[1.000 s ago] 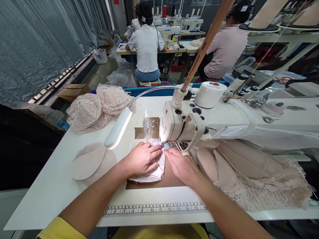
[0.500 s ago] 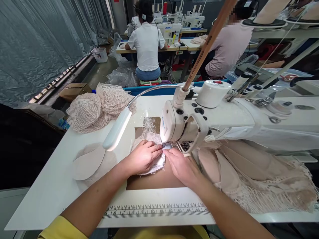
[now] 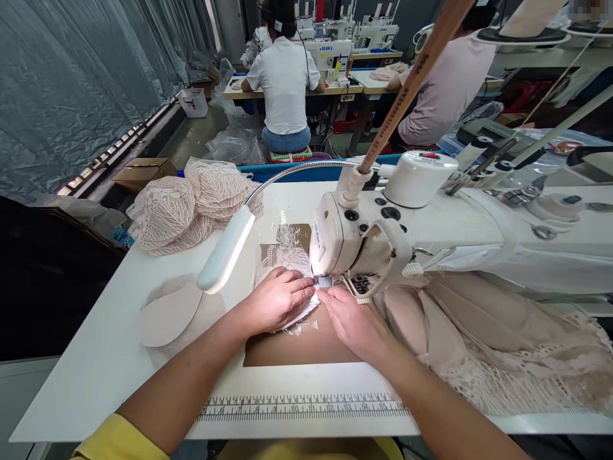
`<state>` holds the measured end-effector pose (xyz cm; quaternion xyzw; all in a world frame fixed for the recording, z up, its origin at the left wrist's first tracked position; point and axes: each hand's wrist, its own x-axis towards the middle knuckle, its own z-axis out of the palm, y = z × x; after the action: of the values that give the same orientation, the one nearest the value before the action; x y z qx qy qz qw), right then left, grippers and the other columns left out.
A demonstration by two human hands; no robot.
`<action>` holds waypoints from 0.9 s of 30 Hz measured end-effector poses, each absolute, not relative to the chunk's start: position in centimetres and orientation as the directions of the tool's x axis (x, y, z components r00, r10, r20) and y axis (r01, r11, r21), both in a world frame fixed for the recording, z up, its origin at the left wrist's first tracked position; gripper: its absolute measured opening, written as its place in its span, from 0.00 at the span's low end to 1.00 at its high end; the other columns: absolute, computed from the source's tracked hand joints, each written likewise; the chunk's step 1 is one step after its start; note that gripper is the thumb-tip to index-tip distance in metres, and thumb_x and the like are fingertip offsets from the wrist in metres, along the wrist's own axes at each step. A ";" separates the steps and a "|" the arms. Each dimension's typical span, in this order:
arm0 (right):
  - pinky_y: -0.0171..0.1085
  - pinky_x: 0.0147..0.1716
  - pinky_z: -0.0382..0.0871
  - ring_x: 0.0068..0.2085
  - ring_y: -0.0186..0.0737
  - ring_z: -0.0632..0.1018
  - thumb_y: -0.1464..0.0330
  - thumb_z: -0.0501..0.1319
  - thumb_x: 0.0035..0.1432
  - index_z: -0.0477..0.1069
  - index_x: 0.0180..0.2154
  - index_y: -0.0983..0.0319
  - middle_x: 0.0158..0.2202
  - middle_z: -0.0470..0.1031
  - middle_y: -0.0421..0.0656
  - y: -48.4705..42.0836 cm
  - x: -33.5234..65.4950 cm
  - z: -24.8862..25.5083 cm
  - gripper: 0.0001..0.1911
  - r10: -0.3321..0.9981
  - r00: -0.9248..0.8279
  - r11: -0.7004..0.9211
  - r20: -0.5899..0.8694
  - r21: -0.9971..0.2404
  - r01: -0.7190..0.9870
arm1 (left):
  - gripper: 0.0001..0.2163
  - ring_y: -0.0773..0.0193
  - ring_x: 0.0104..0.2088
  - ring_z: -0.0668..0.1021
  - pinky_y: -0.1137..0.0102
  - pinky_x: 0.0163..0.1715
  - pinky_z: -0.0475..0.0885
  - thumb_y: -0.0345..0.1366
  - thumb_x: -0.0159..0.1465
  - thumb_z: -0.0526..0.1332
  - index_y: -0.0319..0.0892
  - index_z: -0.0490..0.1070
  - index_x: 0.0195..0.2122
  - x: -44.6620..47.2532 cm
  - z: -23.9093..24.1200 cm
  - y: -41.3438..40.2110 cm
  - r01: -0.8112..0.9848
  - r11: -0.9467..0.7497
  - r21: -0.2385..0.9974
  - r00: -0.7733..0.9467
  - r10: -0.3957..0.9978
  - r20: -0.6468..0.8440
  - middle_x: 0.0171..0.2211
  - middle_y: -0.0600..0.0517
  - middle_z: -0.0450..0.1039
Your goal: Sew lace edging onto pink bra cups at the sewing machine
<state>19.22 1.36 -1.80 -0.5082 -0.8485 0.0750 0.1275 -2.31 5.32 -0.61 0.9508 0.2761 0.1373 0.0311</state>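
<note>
A white sewing machine has its presser foot lit by a small lamp. Under the foot lies a pale pink lace piece, partly covered by my hands. My left hand presses on it just left of the needle, fingers bent and close together. With its fingertips at the lace's right edge, in front of the foot, my right hand is closed in a pinch. The fabric between those fingertips is mostly hidden. Beneath is a brown plate set in the white table.
Lace pieces are heaped at the back left. Pale cup-shaped pieces lie left of my forearm. Beige lace-edged garments spread on the right. A lamp on a bendy neck hangs over the table. Two co-workers sit ahead.
The lace has shifted away from me under the foot, and its near edge now lies closer to my left hand. Both hands keep nearly the same place. The view has turned slightly left.
</note>
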 end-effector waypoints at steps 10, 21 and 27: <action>0.34 0.39 0.71 0.37 0.39 0.77 0.75 0.51 0.62 0.73 0.52 0.58 0.36 0.78 0.46 1.8 19.2 -2.5 0.21 0.867 -0.457 0.497 0.199 -0.268 0.825 | 0.14 0.53 0.49 0.71 0.59 0.45 0.66 0.35 0.70 0.50 0.39 0.70 0.52 -2.1 -0.4 5.6 0.586 -0.796 0.152 0.755 0.605 0.252 0.49 0.43 0.74; 0.38 0.42 0.70 0.41 0.42 0.78 0.73 0.50 0.63 0.74 0.50 0.60 0.40 0.79 0.48 1.9 19.2 -1.8 0.20 0.880 -0.415 0.462 0.230 -0.216 0.860 | 0.16 0.54 0.47 0.71 0.59 0.48 0.65 0.41 0.67 0.54 0.40 0.70 0.51 -2.4 0.3 4.5 0.516 -0.827 0.222 0.802 0.558 0.213 0.51 0.42 0.70; 0.32 0.28 0.64 0.33 0.36 0.76 0.75 0.51 0.61 0.73 0.52 0.59 0.37 0.78 0.45 1.2 18.6 -1.0 0.21 0.873 -0.476 0.487 0.105 -0.213 0.847 | 0.15 0.55 0.50 0.70 0.60 0.49 0.65 0.34 0.69 0.51 0.38 0.68 0.54 -2.6 0.2 4.3 0.480 -0.854 0.200 0.837 0.514 0.186 0.54 0.44 0.71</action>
<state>18.61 1.22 -1.03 -0.5021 -0.8565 0.0660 0.0998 -2.57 4.32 0.25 0.9557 0.2600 0.1173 0.0727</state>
